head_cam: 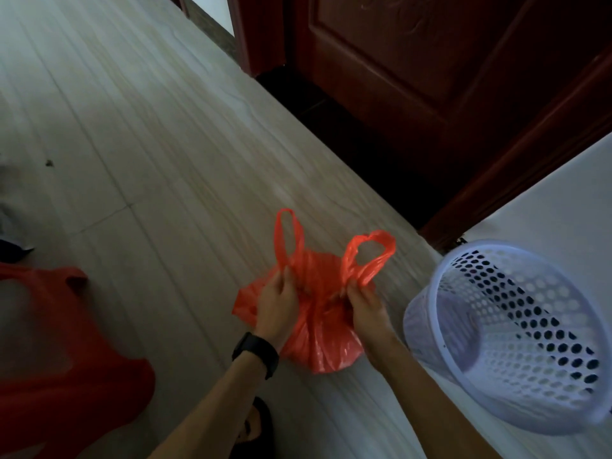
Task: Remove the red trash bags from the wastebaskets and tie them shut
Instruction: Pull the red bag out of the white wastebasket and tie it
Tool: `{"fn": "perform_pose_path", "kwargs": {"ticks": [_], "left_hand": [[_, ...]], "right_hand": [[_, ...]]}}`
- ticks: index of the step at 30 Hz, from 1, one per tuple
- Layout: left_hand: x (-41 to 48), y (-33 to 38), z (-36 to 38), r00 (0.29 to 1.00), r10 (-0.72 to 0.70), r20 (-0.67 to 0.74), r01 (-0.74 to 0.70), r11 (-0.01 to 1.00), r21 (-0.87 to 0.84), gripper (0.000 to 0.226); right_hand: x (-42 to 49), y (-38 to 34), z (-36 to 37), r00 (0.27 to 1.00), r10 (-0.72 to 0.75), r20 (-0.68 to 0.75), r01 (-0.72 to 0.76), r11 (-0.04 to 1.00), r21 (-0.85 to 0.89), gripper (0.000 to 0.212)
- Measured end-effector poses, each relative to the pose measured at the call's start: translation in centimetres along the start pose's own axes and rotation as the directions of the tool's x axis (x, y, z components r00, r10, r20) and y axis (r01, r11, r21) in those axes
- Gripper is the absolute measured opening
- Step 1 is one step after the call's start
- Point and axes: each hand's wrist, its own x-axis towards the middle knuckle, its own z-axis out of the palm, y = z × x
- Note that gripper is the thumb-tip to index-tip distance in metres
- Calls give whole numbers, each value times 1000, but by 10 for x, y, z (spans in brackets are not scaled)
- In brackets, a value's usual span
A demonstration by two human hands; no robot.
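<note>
A red trash bag [318, 332] sits on the pale floor at lower centre, out of any basket. Its two handle loops stick up above my hands. My left hand [276, 304], with a black watch on the wrist, pinches the base of the left loop. My right hand [362, 308] pinches the base of the right loop. The bag's neck is gathered between my hands; I cannot see a knot. A white perforated wastebasket [516, 339] stands to the right of the bag, with no red bag visible in it.
A red plastic stool [56, 356] stands at the lower left. A dark red wooden door [430, 61] and its frame fill the upper right, beside a white wall [546, 207]. My sandalled foot [253, 425] is below my left arm.
</note>
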Motion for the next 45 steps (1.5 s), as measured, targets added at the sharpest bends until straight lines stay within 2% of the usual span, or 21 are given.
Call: {"fn": "perform_pose_path", "kwargs": {"ticks": [1,3,5,8,10,11,12,14,16,19,22,24,26,29,34,36,37,39,41,43,45], "left_hand": [[-2,5,3,997,69,41,-68,997,-25,42],[-2,12,5,998,33,56,-25,990,-137,42],[6,10,4,988,-150,25,151,942,-298,43],[17,9,-8,898,-440,1,404,824,-398,40],[18,7,-13,842,-540,-14,490,774,-401,37],[15,3,-14,844,-536,-34,489,793,-363,39],[13,-2,-15,874,-481,-71,440,845,-305,42],[4,-11,-11,972,-202,-123,192,977,-91,44],[-8,-11,-4,997,63,-54,-61,997,49,38],[-15,4,9,952,293,91,-302,945,124,30],[-8,12,14,836,468,287,-543,780,312,33],[3,12,8,784,500,368,-617,690,379,29],[11,13,0,743,555,375,-669,593,449,31],[15,14,-2,692,593,412,-713,470,521,40],[18,12,5,577,647,498,-771,230,594,31],[20,10,8,579,643,501,-753,188,630,19],[20,11,9,584,637,504,-742,166,650,13],[19,11,12,581,613,536,-725,90,682,19],[15,13,17,543,601,586,-736,4,677,30],[11,14,20,513,610,604,-775,26,632,23],[11,12,15,563,605,563,-801,231,553,16]], "right_hand": [[2,-9,-2,1000,2,-30,-1,999,41,40],[5,-16,-2,998,-35,-43,39,994,106,38],[5,-12,1,997,-76,-11,77,987,141,37],[-2,-1,8,989,-105,105,98,993,72,39],[-5,14,10,993,-70,96,61,994,93,38],[-7,22,9,995,-44,89,33,992,124,37],[-7,25,8,997,-26,79,16,991,132,37],[-1,26,4,999,-4,33,3,999,45,41],[10,17,-1,999,1,-37,-5,994,-105,44],[17,-10,2,998,-40,-53,26,971,-239,42],[24,-22,9,999,-54,1,51,936,-349,32],[26,-23,7,996,-11,93,36,964,-263,31],[25,-22,2,987,-63,148,91,977,-193,24],[26,-16,-3,991,-124,52,132,973,-187,16],[26,-7,-4,991,-82,-102,65,985,-160,11],[22,-8,-5,992,-95,-86,84,989,-122,7],[20,-11,-6,995,-95,-32,94,995,-42,7],[19,-13,-7,992,-75,101,57,984,170,13],[25,-11,-4,995,-8,103,-5,991,131,38],[33,-7,-1,999,38,-2,-38,998,-43,59],[38,-6,-2,996,64,-70,-64,998,3,48]]}}
